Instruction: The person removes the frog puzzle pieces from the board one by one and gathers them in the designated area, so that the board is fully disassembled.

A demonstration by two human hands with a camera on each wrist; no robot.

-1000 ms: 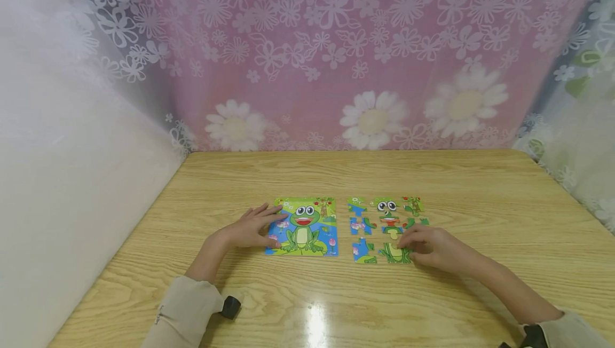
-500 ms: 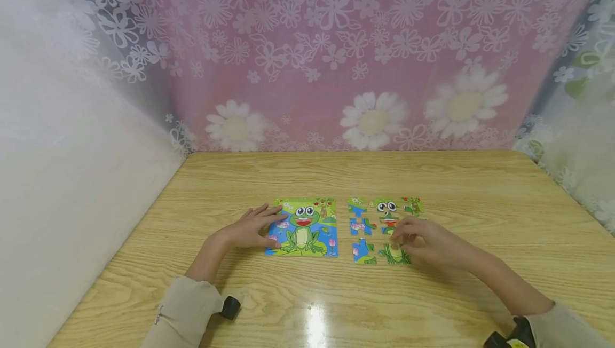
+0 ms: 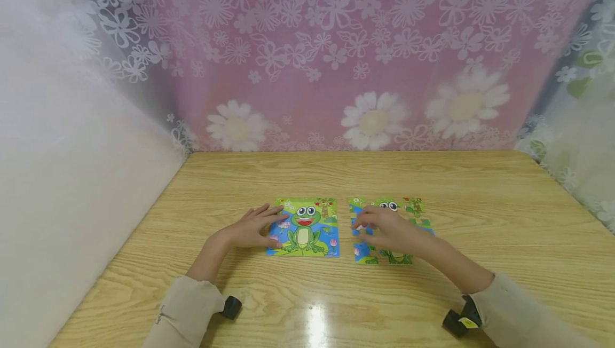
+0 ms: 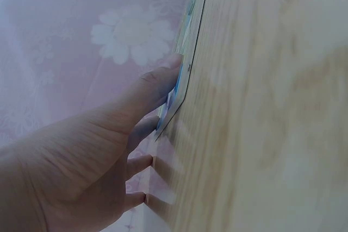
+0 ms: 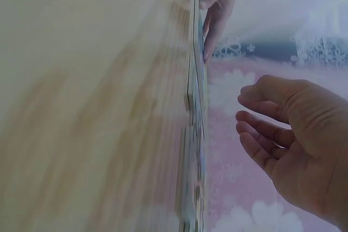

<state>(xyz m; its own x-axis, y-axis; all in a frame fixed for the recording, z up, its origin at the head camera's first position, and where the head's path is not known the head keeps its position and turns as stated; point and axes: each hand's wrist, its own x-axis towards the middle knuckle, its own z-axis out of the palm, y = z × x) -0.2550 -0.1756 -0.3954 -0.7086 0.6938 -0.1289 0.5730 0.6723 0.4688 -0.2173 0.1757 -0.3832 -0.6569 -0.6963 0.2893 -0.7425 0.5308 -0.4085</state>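
On the table lies a square frog picture board (image 3: 304, 236), whole and flat. My left hand (image 3: 247, 229) rests at its left side with the fingers spread. In the left wrist view, the thumb (image 4: 173, 62) touches the board's edge while other fingertips touch the table. To the right of the board are several frog jigsaw pieces (image 3: 396, 258), laid out close together in rows. My right hand (image 3: 391, 229) is above them, fingertips over the left column, and it hides the middle pieces. In the right wrist view, its fingers (image 5: 263, 129) are loosely bent, apart from the thumb, with nothing between them.
The wooden table (image 3: 307, 289) extends around the board and pieces. A pink flowered curtain (image 3: 307, 70) hangs behind its far edge, and a white sheet (image 3: 86, 166) lines the left side. Black straps with small boxes (image 3: 231, 308) sit at both wrists.
My right hand has moved left, from the middle and right pieces to the left column, and its fingers have parted. The left hand and the frog board have stayed in place.
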